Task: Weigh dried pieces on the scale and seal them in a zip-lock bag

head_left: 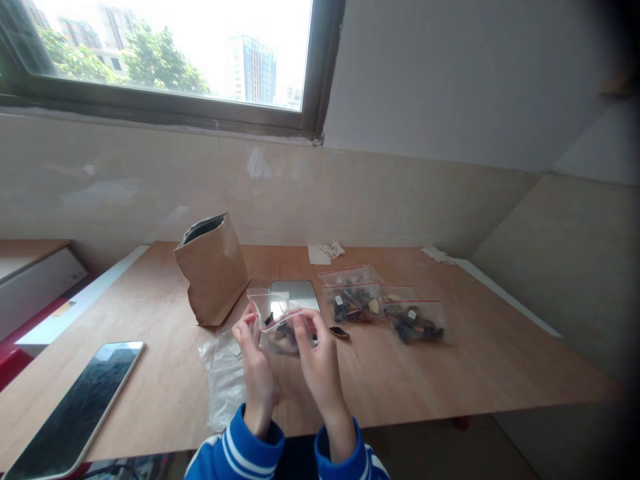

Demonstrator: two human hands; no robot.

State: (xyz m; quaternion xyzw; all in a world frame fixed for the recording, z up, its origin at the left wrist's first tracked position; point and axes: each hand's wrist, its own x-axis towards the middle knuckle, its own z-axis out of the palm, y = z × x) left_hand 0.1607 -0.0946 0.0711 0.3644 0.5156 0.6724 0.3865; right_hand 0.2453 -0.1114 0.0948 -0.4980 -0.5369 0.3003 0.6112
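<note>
A small clear zip bag (278,327) with a red seal strip and dark pieces inside is held above the wooden table (500,360). My left hand (254,363) grips its left edge. My right hand (318,365) pinches the seal strip on the right side. Directly behind the bag lies a small silver scale (296,292). A stack of empty clear bags (224,377) lies on the table under my left hand. One dark piece (339,332) lies loose just right of my right hand.
A brown paper pouch (213,272) stands open at the left of the scale. Several filled zip bags (383,305) lie to the right. A phone (75,407) lies at the near left edge. Crumpled tissue (327,251) sits by the wall.
</note>
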